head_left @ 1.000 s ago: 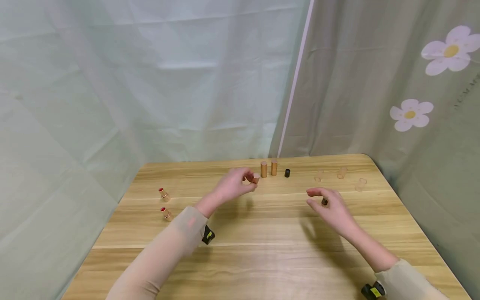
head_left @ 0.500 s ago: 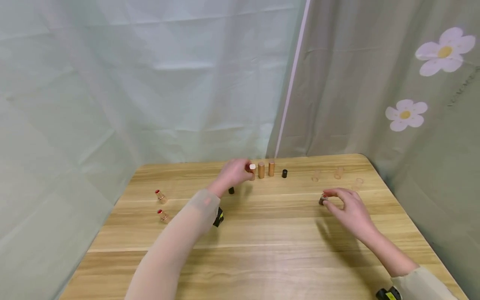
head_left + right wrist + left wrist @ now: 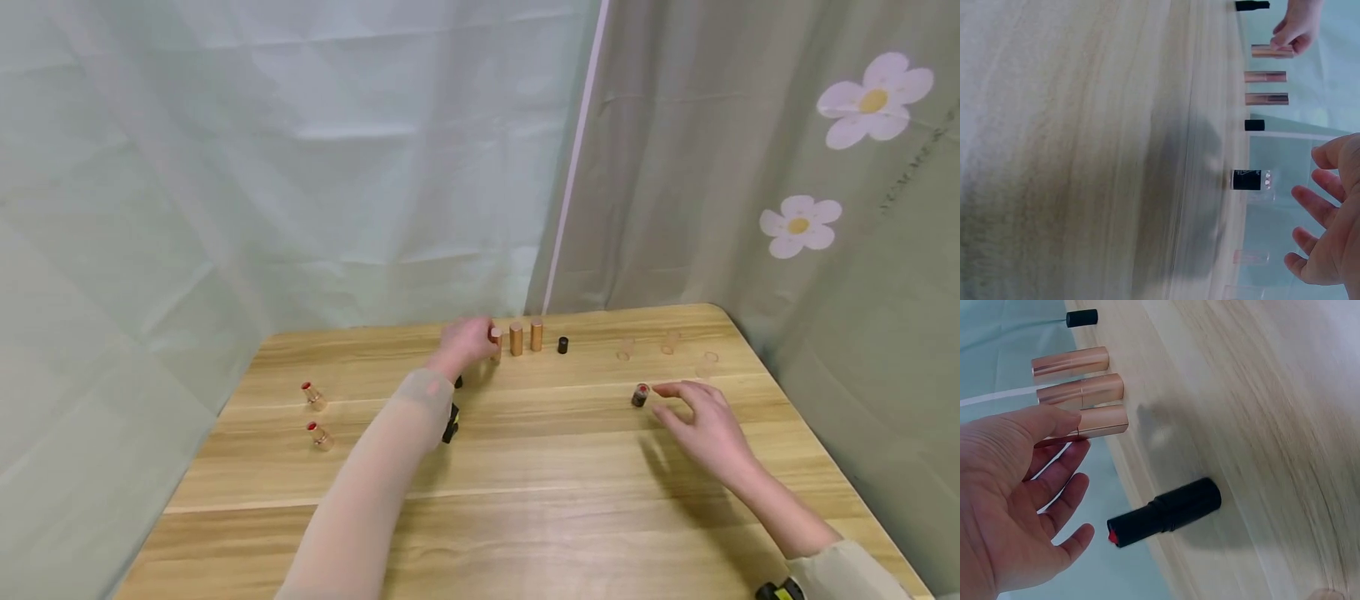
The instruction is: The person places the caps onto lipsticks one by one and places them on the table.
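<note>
My left hand (image 3: pixel 467 340) pinches a gold lipstick tube (image 3: pixel 1102 421) that stands upright on the table. Two more gold lipstick tubes (image 3: pixel 516 340) (image 3: pixel 536 335) are lined up to its right. Just in front of my left hand, an uncapped black lipstick (image 3: pixel 1166 512) with a red tip stands upright; in the head view the left wrist mostly hides it. My right hand (image 3: pixel 705 421) is apart from a small lipstick (image 3: pixel 640 395) with a black label and clear casing, its fingers spread and holding nothing.
A short black cap (image 3: pixel 562 345) stands right of the gold row. Farther right are three clear caps (image 3: pixel 626 348) (image 3: pixel 670 342) (image 3: pixel 707 363). Two uncapped gold lipsticks (image 3: pixel 313 396) (image 3: pixel 320 437) stand at the left of the wooden table (image 3: pixel 540 517). Curtains hang behind.
My left hand has lowered its gold tube to stand at the left end of the row. My right hand has set down the small black-labelled lipstick and let it go.
</note>
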Demonstrator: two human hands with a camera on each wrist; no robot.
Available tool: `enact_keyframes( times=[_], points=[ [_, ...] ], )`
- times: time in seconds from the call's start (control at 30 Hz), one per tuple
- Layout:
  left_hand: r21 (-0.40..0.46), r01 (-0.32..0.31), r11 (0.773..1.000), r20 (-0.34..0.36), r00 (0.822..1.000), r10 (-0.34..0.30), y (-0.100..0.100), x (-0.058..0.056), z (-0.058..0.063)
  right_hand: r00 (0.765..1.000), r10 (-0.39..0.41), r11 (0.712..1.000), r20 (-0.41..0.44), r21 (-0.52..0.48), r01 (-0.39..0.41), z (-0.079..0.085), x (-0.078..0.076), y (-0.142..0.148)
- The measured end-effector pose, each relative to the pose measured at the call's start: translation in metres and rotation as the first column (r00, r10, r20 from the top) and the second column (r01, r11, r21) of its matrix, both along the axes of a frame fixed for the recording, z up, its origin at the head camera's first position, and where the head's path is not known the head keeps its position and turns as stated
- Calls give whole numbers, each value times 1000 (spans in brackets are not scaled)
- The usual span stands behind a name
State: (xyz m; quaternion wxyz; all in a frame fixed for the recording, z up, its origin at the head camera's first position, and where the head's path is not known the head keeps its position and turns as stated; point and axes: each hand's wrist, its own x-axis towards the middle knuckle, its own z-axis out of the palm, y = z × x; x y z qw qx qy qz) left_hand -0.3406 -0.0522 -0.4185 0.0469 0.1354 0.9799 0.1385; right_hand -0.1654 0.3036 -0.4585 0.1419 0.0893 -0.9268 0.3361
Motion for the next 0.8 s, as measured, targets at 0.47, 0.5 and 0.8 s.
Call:
enact_keyframes(
  times=[0.47,0.5,0.8],
  points=[
    [-33,-102,994,23,994,103,10,-11,-11,999,-13,1000,30,-16,14,-5,4,4],
    [-33,-109,993,20,994,110,10,-12,-12,1000,-11,1000,25,-15,12,-5,4,3],
    [46,-127,991,39,991,125,8,-12,-14,1000,-20,1000,-3,-19,20,-10,5,5]
  ],
)
